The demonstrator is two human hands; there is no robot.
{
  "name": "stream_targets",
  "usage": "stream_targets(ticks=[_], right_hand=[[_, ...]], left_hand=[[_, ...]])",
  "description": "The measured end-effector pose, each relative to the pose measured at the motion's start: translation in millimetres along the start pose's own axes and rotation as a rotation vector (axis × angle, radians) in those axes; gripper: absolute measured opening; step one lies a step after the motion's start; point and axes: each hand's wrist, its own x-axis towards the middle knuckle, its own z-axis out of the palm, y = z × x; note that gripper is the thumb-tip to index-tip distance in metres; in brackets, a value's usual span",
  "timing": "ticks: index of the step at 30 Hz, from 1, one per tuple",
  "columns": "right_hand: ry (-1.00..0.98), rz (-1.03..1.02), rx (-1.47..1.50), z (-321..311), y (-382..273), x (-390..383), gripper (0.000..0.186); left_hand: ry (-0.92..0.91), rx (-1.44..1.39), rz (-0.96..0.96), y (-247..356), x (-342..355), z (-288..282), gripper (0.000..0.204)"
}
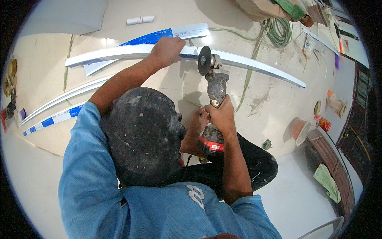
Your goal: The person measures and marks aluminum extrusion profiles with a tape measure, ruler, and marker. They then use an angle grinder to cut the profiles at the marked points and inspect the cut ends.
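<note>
My left hand (168, 51) presses down with its fingers curled over a long white profile strip (254, 65) with blue film on its side. In my right hand (223, 117) is a cordless angle grinder (217, 85), gripped round its grey body, its red-and-black battery (211, 145) toward me. The grinder's dark cutting disc (204, 60) stands upright at the strip, just right of my left hand; whether it touches or cuts cannot be made out. Beneath the strip lies another blue-and-white film-covered strip (187, 30), set at an angle. My bare foot (195, 129) shows beside the grinder, partly hidden.
More white strips (67, 95) lie on the tiled floor at left. A white roll (140, 20) rests at the far side. A coiled green hose or cable (277, 34) trails across the tiles. To the right are a bucket (299, 130), a brown wooden piece (330, 167) and a green cloth (327, 182).
</note>
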Motion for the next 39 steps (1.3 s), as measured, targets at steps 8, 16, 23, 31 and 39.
stream_targets(ticks=[8, 16, 23, 31, 39], right_hand=[[-0.007, -0.034, -0.010, -1.9, -7.9, -1.1, 0.050], [-0.035, -0.025, -0.024, -7.0, -20.2, -2.4, 0.052], [-0.020, -0.004, -0.021, -9.5, -23.6, -3.9, 0.053], [-0.021, -0.015, -0.089, -10.6, -4.9, 5.8, 0.055], [-0.020, -0.023, -0.128, -11.3, -15.5, 6.1, 0.052]], left_hand=[[-0.060, -0.071, -0.015, 3.0, -3.1, -6.9, 0.063], [-0.023, -0.076, -0.003, 5.8, -4.5, -6.5, 0.056], [-0.024, -0.133, 0.004, 7.9, -3.3, -9.9, 0.054], [-0.021, -0.141, 0.000, 7.8, -2.3, -9.7, 0.054], [-0.005, -0.127, 0.002, 5.8, -5.1, -9.4, 0.053]])
